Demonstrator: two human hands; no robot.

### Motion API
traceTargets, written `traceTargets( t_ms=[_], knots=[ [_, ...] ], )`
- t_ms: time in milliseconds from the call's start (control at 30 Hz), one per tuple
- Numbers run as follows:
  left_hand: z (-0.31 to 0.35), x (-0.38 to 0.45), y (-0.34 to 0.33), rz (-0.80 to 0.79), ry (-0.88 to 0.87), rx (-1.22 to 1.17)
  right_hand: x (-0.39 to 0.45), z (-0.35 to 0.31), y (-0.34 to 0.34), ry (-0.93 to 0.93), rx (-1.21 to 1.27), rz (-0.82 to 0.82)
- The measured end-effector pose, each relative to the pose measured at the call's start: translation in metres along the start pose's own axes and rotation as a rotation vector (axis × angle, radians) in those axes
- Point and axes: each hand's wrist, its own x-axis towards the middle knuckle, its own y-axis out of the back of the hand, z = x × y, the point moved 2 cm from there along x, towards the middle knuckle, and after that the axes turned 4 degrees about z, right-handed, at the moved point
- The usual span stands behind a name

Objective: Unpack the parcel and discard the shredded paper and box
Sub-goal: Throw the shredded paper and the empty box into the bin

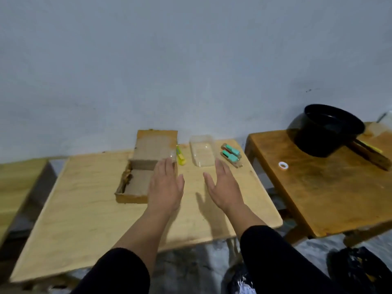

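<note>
An open brown cardboard box (135, 183) lies on the light wooden table (89, 209), its lid flipped up toward the wall. A few scraps of brown shredded paper (126, 179) sit along its left inner edge. My left hand (166, 187) hovers flat with straight fingers over the box's right edge. My right hand (222, 187) is open, palm facing left, above the bare tabletop. Beyond the hands lie a yellow-green utility knife (180, 158), a clear plastic case (202, 153) and two teal-capped items (230, 155).
A darker wooden table (318, 187) stands at right with a black pot (324, 130), a small white ring (283, 165) and a wooden handle. A black bag (360, 270) sits on the floor at lower right. The grey wall is close behind.
</note>
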Motion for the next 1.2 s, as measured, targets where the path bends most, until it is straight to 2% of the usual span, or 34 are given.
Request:
traceTargets(
  t_ms=[167,333,433,500,600,867,1000,1200],
  knots=[
    [-0.09,-0.009,0.002,-0.03,0.147,-0.029,0.003,-0.041,-0.069,0.017,0.105,-0.089],
    [-0.166,-0.011,-0.017,-0.175,0.245,-0.105,0.006,-0.048,-0.129,-0.126,0.225,-0.145],
    [-0.197,-0.007,-0.031,-0.295,0.294,-0.195,0.011,-0.042,-0.153,-0.216,0.255,-0.126],
    [-0.206,-0.005,-0.039,-0.313,0.299,-0.251,0.014,-0.036,-0.164,-0.274,0.261,-0.108],
    [-0.209,0.001,-0.045,-0.356,0.344,-0.338,0.015,-0.032,-0.175,-0.35,0.281,-0.096],
    [-0.212,0.007,-0.042,-0.266,0.343,-0.387,0.013,-0.045,-0.186,-0.402,0.31,-0.051],
    [-0.204,0.009,-0.027,-0.239,0.374,-0.435,0.013,-0.062,-0.163,-0.371,0.346,0.003],
    [-0.156,0.026,0.007,-0.146,0.267,-0.528,0.015,-0.073,-0.098,-0.311,0.334,0.124]
  ],
)
